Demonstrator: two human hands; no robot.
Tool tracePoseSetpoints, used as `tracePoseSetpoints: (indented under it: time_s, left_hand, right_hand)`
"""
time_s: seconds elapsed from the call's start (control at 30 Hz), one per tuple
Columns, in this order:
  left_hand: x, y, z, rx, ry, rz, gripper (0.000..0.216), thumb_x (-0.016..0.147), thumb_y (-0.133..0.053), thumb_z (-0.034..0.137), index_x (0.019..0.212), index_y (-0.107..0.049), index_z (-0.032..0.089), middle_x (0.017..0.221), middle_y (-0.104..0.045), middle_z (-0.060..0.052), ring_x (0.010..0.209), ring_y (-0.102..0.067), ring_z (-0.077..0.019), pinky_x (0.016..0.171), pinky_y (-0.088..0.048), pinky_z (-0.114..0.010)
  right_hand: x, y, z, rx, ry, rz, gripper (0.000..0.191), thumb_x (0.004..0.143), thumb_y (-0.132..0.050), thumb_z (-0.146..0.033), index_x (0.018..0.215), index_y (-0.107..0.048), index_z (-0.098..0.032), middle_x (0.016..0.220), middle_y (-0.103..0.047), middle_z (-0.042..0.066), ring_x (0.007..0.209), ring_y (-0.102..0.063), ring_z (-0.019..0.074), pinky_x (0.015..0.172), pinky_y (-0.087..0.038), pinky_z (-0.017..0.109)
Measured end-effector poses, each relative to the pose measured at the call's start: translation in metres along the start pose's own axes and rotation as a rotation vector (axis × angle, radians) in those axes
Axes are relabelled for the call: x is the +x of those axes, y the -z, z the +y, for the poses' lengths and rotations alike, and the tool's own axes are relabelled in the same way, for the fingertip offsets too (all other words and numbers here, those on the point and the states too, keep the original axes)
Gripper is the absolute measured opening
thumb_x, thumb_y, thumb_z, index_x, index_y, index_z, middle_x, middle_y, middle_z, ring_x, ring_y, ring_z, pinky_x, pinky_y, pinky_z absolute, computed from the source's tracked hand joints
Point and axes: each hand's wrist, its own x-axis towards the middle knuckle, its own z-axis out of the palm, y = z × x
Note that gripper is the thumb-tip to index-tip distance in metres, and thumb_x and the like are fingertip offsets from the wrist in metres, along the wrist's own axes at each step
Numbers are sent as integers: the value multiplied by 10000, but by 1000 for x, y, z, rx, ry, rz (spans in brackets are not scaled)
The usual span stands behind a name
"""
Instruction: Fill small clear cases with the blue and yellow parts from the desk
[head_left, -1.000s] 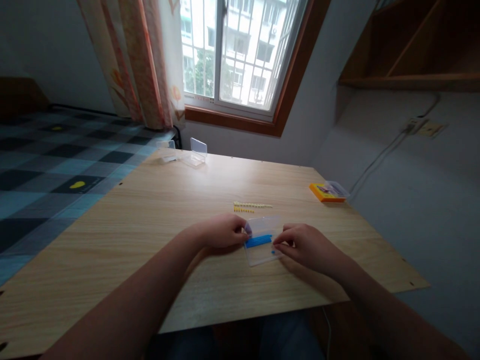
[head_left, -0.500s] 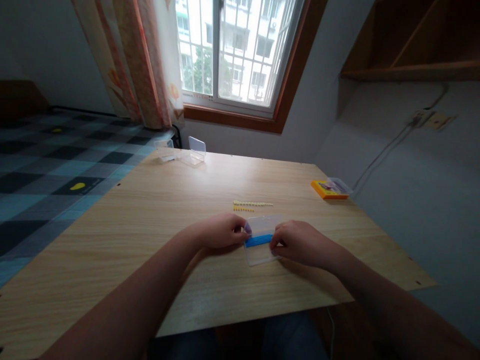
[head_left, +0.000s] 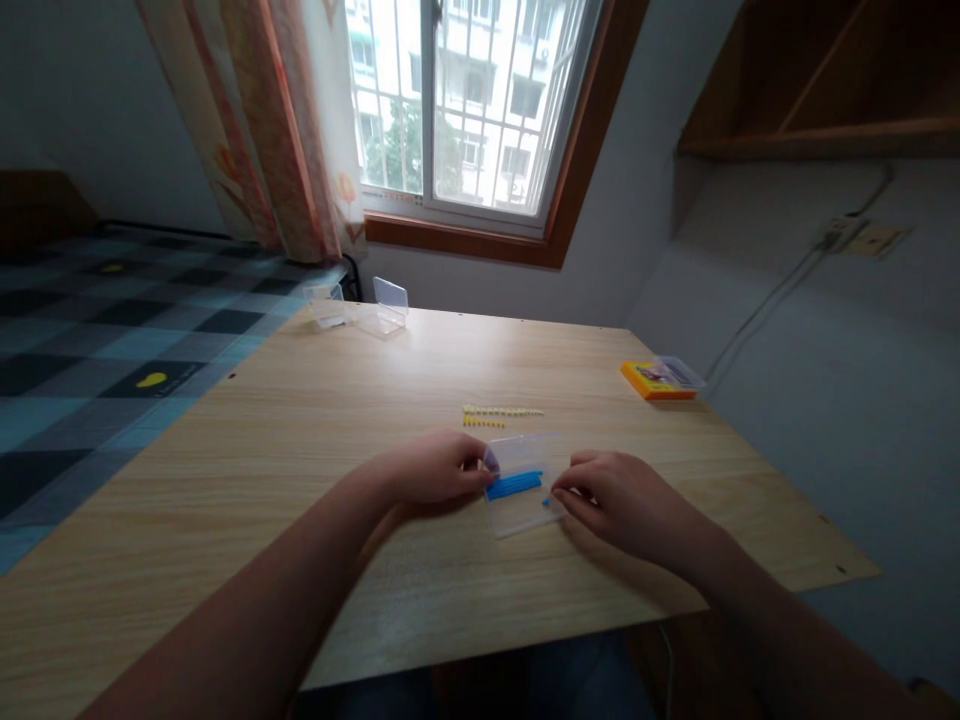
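Observation:
A clear plastic box (head_left: 517,522) with its lid raised lies on the table in front of me. Inside it rests a bundle of thin blue sticks (head_left: 516,485). My left hand (head_left: 442,468) is closed on the box's left edge, thumb and fingers pinching it by the end of the bundle. At the box's right side my right hand (head_left: 611,495) has its thumb and forefinger pressed together; a small blue piece (head_left: 546,502) shows at their tips. Beyond the box lie two rows of small yellow pieces (head_left: 484,422), the farther row paler and longer.
Two clear plastic boxes (head_left: 382,320) stand at the table's far left corner. An orange-yellow case (head_left: 656,380) with a clear cover lies near the right edge. A checked bed (head_left: 150,320) adjoins the table's left side, and a wall with a cable (head_left: 765,305) is on the right.
My right hand has moved slightly right, away from the end of the blue bundle, and a small blue piece now shows at its fingertips. My left hand keeps its hold on the box.

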Motion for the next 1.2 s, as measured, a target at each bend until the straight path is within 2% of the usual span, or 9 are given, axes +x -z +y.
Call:
tracePoseSetpoints:
  time_s: [0.37,0.77,1.2]
  left_hand:
    - [-1,0,0,2,13,8,298,903,-548,401,914,-752,184,812,-735,-43,703,-619,-194,610,-377,-289]
    - [-1,-1,1,37,5,18,317,915,-539,420,878,-747,185,767,-724,-43,667,-603,-186,596,-366,-287]
    - [-2,0,3,27,28,30,279,885,-564,406,853,-738,190,772,-721,-43,658,-593,-184,582,-364,-283]
  right_hand:
    - [-5,-7,-5,-12,-30,-48,262,974,-557,-274,859,-789,-236,848,-682,3,717,-595,100,644,-300,244]
    - [7,-10,-11,-332,-38,21,311,965,-519,-292,755,-728,-199,803,-652,22,659,-525,110,593,-177,292]
    - [16,-18,-10,-399,-55,40,275,993,-513,-280,841,-728,-204,880,-654,46,774,-590,158,619,-277,273]
